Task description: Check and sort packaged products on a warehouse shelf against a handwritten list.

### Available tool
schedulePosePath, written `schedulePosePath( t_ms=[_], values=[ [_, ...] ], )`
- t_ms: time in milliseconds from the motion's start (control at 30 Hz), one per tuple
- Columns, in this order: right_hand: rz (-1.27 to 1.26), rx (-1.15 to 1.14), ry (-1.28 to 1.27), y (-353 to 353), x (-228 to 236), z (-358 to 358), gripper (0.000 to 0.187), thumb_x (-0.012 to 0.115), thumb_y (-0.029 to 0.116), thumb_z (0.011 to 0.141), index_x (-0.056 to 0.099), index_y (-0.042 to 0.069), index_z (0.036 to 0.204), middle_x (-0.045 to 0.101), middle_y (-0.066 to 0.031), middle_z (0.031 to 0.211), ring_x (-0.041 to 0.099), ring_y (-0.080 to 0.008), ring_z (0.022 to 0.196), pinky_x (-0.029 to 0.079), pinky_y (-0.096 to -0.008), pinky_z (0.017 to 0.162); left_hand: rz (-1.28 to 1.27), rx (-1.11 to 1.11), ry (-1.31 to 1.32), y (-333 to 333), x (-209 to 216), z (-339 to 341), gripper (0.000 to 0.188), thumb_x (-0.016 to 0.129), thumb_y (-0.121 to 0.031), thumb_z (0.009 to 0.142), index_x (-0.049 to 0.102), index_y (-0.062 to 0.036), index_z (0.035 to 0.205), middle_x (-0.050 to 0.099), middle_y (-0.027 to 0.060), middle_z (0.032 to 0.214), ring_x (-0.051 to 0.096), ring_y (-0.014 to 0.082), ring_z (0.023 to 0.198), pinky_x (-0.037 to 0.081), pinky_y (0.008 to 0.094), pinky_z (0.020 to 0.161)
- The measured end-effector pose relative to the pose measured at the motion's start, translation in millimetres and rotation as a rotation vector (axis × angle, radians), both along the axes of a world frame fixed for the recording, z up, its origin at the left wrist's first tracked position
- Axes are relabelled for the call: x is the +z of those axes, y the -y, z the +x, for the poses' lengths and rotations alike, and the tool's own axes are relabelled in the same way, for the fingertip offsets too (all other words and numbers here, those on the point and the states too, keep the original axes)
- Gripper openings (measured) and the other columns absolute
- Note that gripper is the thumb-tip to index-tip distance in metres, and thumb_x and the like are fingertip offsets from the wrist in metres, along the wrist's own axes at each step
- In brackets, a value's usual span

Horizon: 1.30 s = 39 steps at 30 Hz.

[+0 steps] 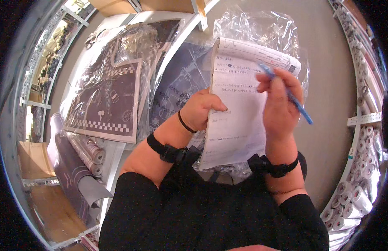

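"So, what is nearest the camera?"

"A black shirt, with a black strap round the left forearm and another round the right. A thin dark band circles the left wrist."

"And the hands?"

"The left hand grips the left edge of a pad, thumb pressed flat on the page; its fingers are hidden beneath. The right hand pinches a blue pen between thumb and fingers, above the page's right side."

"Does the pen touch the paper?"

"I can't tell. One end points at the upper part of the page, the other slants down past the hand."

"Where is the pad, exactly?"

"Between the two hands, in front of the body, with handwriting on its open page and a printed sheet curled over at the top."

"What lies beyond?"

"Crumpled clear plastic shows past the pad's top edge. To the left is a dark mat with checkered bands, under clear wrap. Farther out, white rolls are stacked along the right, and shelves stand at the far left."
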State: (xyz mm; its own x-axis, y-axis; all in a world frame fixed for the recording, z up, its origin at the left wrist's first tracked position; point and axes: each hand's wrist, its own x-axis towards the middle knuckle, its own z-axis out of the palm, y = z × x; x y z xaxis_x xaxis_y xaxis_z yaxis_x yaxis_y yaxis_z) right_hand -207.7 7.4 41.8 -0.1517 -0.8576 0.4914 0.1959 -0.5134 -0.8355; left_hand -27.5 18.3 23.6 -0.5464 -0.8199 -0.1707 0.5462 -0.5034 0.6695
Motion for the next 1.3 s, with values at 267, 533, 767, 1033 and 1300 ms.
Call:
schedulePosePath(
  t_ms=[267,533,767,1033,1300],
  values=[
    [0.009,-0.423,-0.197,31,12,-62,0.032,0.038,0.018,0.1,0.045,0.001,0.126,0.065,-0.0174,0.104,0.061,-0.0213,0.093,0.047,-0.0316,0.083,0.008,0.023,0.036,-3,9,14,0.055,0.049,-0.001,0.073,0.046,0.0055,0.128,0.057,0.0196,0.12,0.059,0.0303,0.106,0.049,0.0391,0.09],
    [0.776,0.332,0.206,27,-31,-91,0.05,0.057,0.018,0.089,0.04,-0.002,0.131,0.053,-0.0146,0.125,0.054,-0.0256,0.111,0.044,-0.0384,0.094,-0.007,0.074,-0.097,12,0,21,0.048,0.054,-0.004,0.073,0.054,0.0073,0.12,0.061,0.0204,0.114,0.062,0.0307,0.1,0.05,0.0399,0.087],
    [0.718,0.088,0.024,7,-44,-71,0.05,0.059,0.008,0.081,0.043,-0.005,0.128,0.053,-0.0173,0.123,0.054,-0.0284,0.11,0.042,-0.0386,0.096,-0.052,-0.131,-0.094,31,-23,27,0.051,0.06,-0.023,0.085,0.047,-0.0017,0.129,0.052,0.0156,0.131,0.054,0.0265,0.116,0.045,0.0413,0.095],
    [0.725,-0.317,-0.172,-33,-17,-107,0.05,0.063,0.011,0.083,0.045,0.0,0.128,0.053,-0.0138,0.123,0.051,-0.0249,0.11,0.039,-0.0358,0.096,-0.154,-0.276,0.715,129,-147,146,0.07,0.062,-0.038,0.083,0.035,-0.005,0.139,0.046,0.0145,0.137,0.051,0.0248,0.119,0.042,0.0435,0.097],
    [0.739,-0.597,-0.078,-88,3,-119,0.052,0.06,0.014,0.087,0.04,0.001,0.134,0.052,-0.0119,0.126,0.049,-0.0234,0.113,0.037,-0.0354,0.098,-0.29,-0.531,2.325,200,-123,213,0.088,0.069,-0.052,0.071,0.033,-0.0201,0.144,0.008,0.0138,0.155,0.017,0.0375,0.139,0.033,0.0518,0.105]
  ],
)
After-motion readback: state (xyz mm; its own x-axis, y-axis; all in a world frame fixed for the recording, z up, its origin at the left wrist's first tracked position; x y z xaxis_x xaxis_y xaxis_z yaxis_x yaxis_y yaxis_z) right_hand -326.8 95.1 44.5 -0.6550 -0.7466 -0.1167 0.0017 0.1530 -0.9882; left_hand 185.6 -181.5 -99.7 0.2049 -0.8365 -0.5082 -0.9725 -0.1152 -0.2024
